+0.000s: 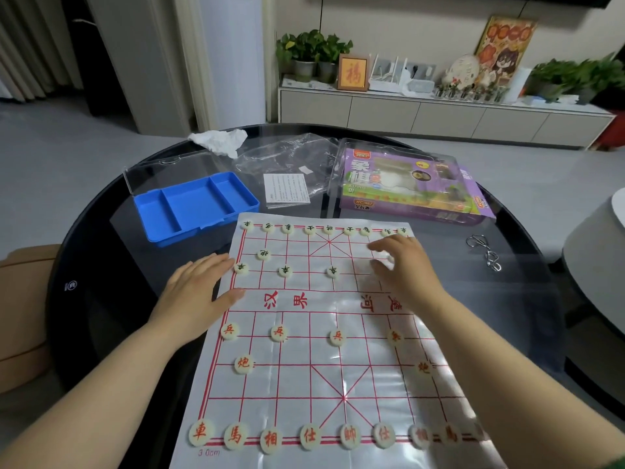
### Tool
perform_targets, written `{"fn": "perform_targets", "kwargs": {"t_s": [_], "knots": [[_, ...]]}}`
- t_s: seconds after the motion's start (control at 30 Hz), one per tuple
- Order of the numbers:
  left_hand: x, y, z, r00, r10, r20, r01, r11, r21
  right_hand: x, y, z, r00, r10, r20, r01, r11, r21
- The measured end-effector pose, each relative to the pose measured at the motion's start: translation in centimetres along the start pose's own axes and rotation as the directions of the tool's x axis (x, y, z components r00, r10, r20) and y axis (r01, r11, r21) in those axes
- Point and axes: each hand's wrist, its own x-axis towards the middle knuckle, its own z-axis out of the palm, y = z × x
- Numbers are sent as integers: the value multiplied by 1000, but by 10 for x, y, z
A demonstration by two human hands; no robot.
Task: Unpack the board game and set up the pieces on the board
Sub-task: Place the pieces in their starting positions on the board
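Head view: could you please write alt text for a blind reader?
The left hand rests flat on the edge of a white plastic board sheet with red grid lines, set with round cream pieces; the right hand reaches its far right.

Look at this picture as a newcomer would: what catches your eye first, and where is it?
The white board with its red grid lies in the middle, red-lettered pieces on its near half, dark-lettered pieces on its far half. The left hand lies flat on its left edge; the right hand is over its far right part. Behind lie a blue tray, left, and a purple box, right.
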Motion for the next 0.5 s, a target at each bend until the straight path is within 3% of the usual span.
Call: {"fn": "perform_targets", "kwargs": {"t_s": [0.13, 0.5], "knots": [[-1, 2, -1, 1000, -12, -2, 12, 1000, -21, -2, 27, -12, 994, 108, -2, -108, 994, 8], [-3, 4, -2, 1000, -20, -19, 19, 999, -49, 12, 32, 0, 991, 134, 22, -133, 990, -43]]}}
